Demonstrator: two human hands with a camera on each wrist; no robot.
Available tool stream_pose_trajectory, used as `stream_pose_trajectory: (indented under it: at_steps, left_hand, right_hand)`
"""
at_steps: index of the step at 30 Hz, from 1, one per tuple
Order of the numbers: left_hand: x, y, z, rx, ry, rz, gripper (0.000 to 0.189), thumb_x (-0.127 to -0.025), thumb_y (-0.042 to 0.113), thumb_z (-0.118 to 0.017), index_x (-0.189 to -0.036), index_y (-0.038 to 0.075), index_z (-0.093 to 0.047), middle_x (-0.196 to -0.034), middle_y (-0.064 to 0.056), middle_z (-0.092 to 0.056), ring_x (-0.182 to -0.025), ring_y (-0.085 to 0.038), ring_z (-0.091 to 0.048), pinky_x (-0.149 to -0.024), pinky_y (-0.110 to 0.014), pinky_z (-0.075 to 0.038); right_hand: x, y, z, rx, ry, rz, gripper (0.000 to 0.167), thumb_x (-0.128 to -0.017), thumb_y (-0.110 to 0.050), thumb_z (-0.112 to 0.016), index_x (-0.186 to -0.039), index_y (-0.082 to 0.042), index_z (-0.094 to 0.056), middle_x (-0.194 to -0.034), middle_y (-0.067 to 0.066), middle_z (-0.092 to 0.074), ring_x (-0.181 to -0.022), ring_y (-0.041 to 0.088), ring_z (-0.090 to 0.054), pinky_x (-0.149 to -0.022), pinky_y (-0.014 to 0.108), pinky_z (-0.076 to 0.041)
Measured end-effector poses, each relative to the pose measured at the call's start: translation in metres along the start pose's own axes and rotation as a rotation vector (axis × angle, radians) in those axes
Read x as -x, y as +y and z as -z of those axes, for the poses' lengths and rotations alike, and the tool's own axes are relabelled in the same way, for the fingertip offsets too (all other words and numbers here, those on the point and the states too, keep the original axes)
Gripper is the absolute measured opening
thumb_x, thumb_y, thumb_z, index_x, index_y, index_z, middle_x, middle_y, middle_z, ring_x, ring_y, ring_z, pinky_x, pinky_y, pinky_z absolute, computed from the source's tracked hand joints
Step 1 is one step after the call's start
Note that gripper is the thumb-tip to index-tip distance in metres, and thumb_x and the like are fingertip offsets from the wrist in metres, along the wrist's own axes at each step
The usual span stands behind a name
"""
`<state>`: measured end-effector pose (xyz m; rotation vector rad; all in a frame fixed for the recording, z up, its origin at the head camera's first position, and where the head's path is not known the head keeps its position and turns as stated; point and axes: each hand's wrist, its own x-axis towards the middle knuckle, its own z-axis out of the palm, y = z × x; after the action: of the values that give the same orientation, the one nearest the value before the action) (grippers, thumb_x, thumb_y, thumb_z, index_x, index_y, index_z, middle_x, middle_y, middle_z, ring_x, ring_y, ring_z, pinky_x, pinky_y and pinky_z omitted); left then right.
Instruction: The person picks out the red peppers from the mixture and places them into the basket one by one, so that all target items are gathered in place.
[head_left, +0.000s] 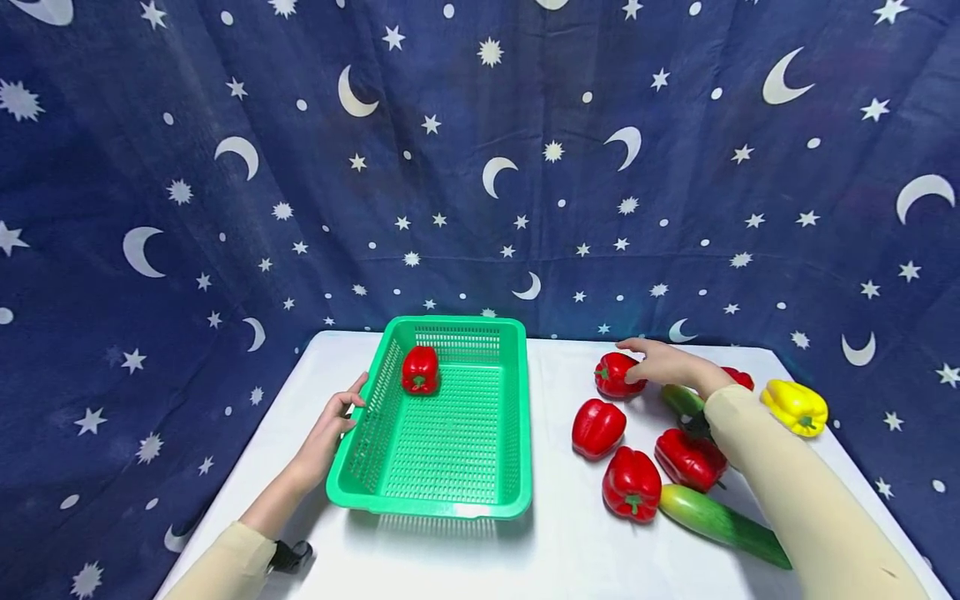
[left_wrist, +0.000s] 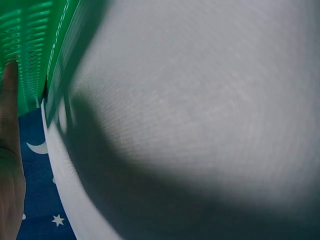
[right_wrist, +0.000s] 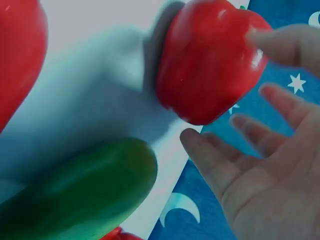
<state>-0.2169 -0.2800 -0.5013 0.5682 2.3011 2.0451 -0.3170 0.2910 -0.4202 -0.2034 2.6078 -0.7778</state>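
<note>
My left hand (head_left: 326,433) rests against the left side of a green plastic basket (head_left: 521,417), its fingers at the rim. In the left wrist view one straight finger (left_wrist: 9,95) touches the basket's perforated wall. A red bell pepper (head_left: 420,371) lies inside, near the basket's back left corner. Over at the right, my right hand (head_left: 667,364) reaches across another red bell pepper (head_left: 611,377). Its fingers are spread around this pepper in the right wrist view, with the thumb (right_wrist: 285,45) at its side; firm contact cannot be told. A cucumber (right_wrist: 85,190) lies beside that hand.
Near the right forearm lie several more red bell peppers (head_left: 597,429), a second cucumber (head_left: 723,525) and a yellow bell pepper (head_left: 797,408) close to the right edge. A white cloth (head_left: 558,533) covers the table. Behind it hangs a blue star-and-moon curtain (head_left: 450,275).
</note>
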Motion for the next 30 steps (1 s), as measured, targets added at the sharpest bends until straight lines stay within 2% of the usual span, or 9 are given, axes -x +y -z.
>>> stream_pose_trajectory:
  at_steps: [4,7,10,13,21,26,30]
  left_hand:
    - [0.001,0.001,-0.001,-0.003,0.0,0.002,0.029,-0.093,-0.004,-0.029,-0.121,-0.009,-0.035,-0.17,-0.016,-0.011,-0.154,-0.04,0.001,-0.103,-0.015,-0.027]
    - [0.003,0.001,-0.001,-0.012,0.006,0.012,0.029,-0.093,-0.004,-0.029,-0.12,-0.008,-0.035,-0.17,-0.017,-0.012,-0.154,-0.04,0.002,-0.103,-0.015,-0.027]
    - [0.003,0.002,-0.002,-0.016,0.008,0.018,0.028,-0.093,-0.004,-0.029,-0.12,-0.008,-0.036,-0.17,-0.017,-0.012,-0.154,-0.041,0.002,-0.103,-0.015,-0.026]
    - [0.003,0.002,-0.003,-0.015,0.008,0.015,0.028,-0.093,-0.005,-0.029,-0.12,-0.007,-0.036,-0.17,-0.017,-0.012,-0.155,-0.04,0.001,-0.103,-0.016,-0.026]
    - [0.003,0.002,-0.002,-0.034,0.021,0.011,0.029,-0.092,-0.005,-0.029,-0.12,-0.007,-0.036,-0.17,-0.015,-0.013,-0.155,-0.033,-0.003,-0.103,-0.016,-0.026]
    - [0.002,0.001,-0.003,-0.034,0.014,0.014,0.029,-0.093,-0.005,-0.028,-0.12,-0.007,-0.035,-0.17,-0.014,-0.013,-0.155,-0.034,-0.002,-0.103,-0.016,-0.026]
    - [0.002,0.001,-0.002,-0.031,0.013,0.023,0.028,-0.093,-0.004,-0.028,-0.12,-0.007,-0.035,-0.171,-0.013,-0.012,-0.155,-0.036,-0.001,-0.103,-0.015,-0.027]
  right_hand:
    - [-0.001,-0.008,-0.002,0.039,0.022,-0.036,0.092,-0.09,-0.052,-0.069,-0.156,0.001,-0.032,-0.154,0.033,-0.034,-0.14,0.051,-0.032,-0.105,0.07,-0.033]
    - [-0.003,-0.012,-0.005,0.074,0.02,-0.064,0.097,-0.088,-0.057,-0.068,-0.154,0.004,-0.032,-0.15,0.033,-0.038,-0.136,0.05,-0.036,-0.105,0.069,-0.034]
    - [-0.005,-0.012,-0.007,0.088,0.012,-0.083,0.093,-0.088,-0.054,-0.071,-0.152,0.005,-0.035,-0.144,0.031,-0.046,-0.128,0.045,-0.046,-0.102,0.064,-0.041]
    - [-0.007,-0.011,-0.008,0.072,0.001,-0.076,0.089,-0.088,-0.047,-0.073,-0.151,0.003,-0.037,-0.141,0.028,-0.049,-0.124,0.043,-0.049,-0.099,0.061,-0.044]
    - [-0.011,-0.012,-0.01,-0.01,-0.05,0.004,0.087,-0.083,-0.027,-0.075,-0.158,-0.007,-0.035,-0.147,0.024,-0.045,-0.131,0.043,-0.042,-0.101,0.062,-0.042]
    - [-0.011,-0.011,-0.01,-0.042,-0.051,-0.029,0.097,-0.081,-0.029,-0.079,-0.16,-0.009,-0.027,-0.155,0.026,-0.036,-0.139,0.047,-0.036,-0.104,0.065,-0.038]
    - [-0.013,-0.009,-0.009,-0.037,-0.051,-0.038,0.099,-0.081,-0.029,-0.081,-0.16,-0.006,-0.024,-0.154,0.028,-0.036,-0.138,0.047,-0.036,-0.104,0.066,-0.038]
